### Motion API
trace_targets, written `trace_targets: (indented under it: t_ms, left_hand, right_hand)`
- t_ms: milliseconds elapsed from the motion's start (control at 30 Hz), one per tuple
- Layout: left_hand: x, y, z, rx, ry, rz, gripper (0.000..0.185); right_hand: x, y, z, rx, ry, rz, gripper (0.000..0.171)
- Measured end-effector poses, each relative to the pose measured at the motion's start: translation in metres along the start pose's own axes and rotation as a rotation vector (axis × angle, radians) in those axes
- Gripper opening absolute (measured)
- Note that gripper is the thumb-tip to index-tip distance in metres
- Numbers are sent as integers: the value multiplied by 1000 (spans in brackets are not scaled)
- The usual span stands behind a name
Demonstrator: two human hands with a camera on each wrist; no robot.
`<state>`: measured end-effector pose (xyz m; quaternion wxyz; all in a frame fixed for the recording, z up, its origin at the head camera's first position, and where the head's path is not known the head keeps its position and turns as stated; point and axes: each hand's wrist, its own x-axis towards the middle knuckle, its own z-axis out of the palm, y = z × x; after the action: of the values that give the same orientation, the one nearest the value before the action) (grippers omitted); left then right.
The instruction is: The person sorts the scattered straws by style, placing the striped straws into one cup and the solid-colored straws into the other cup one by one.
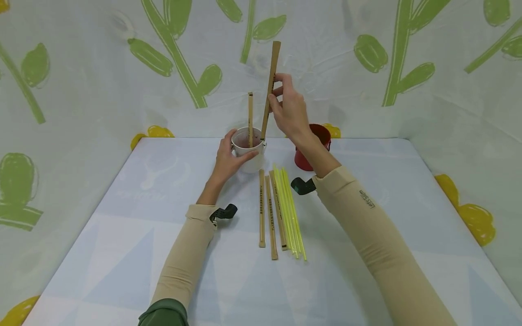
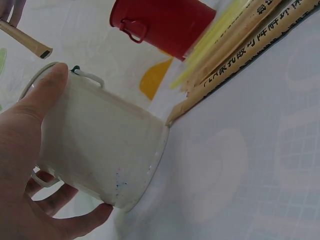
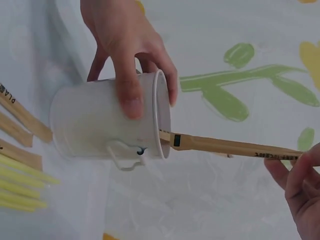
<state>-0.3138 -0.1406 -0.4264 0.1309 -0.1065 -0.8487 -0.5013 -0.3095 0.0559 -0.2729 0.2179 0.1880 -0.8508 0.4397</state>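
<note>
My left hand point(image 1: 225, 164) holds a small white bucket point(image 1: 249, 165) by its side near the rim, thumb on the near wall. One brown paper-wrapped straw point(image 1: 250, 113) stands upright inside it. Above the bucket, my right hand point(image 1: 292, 111) pinches another long paper-wrapped straw point(image 1: 272, 63), tilted slightly right. The lower end of this straw is at the bucket's rim; in the right wrist view the held straw point(image 3: 220, 145) points at the opening. The bucket's white wall point(image 2: 100, 135) fills much of the left wrist view.
Several paper-wrapped straws point(image 1: 262, 213) lie on the table point(image 1: 163, 190) in front of the bucket. Thin yellow sticks point(image 1: 290, 213) lie to their right. A red bucket point(image 1: 303, 161) stands at the back, partly behind my right forearm. A patterned backdrop point(image 1: 326, 90) rises behind.
</note>
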Motion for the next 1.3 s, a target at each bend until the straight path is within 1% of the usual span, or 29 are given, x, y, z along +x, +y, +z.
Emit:
trace_targets:
  t_ms: [233,600,867,1100,1300]
  left_hand:
    - [1,0,0,-3,-4,-7,95]
    - [1,-1,0,-14,2,3,94]
    - [0,0,0,-14,0,0,94]
    - [-1,0,-1,-8,-12,-9,94]
    - [0,1,-1,2,-5,3,92]
  right_hand:
    - [2,3,8,5,-8,-10,37]
    - [-9,16,24,23,-30,-2,35]
    - [-18,27,37,20,-51,28,36]
    - [-27,35,49,-12,-76,50,39]
    - [-31,34,53,17,-109,62,40]
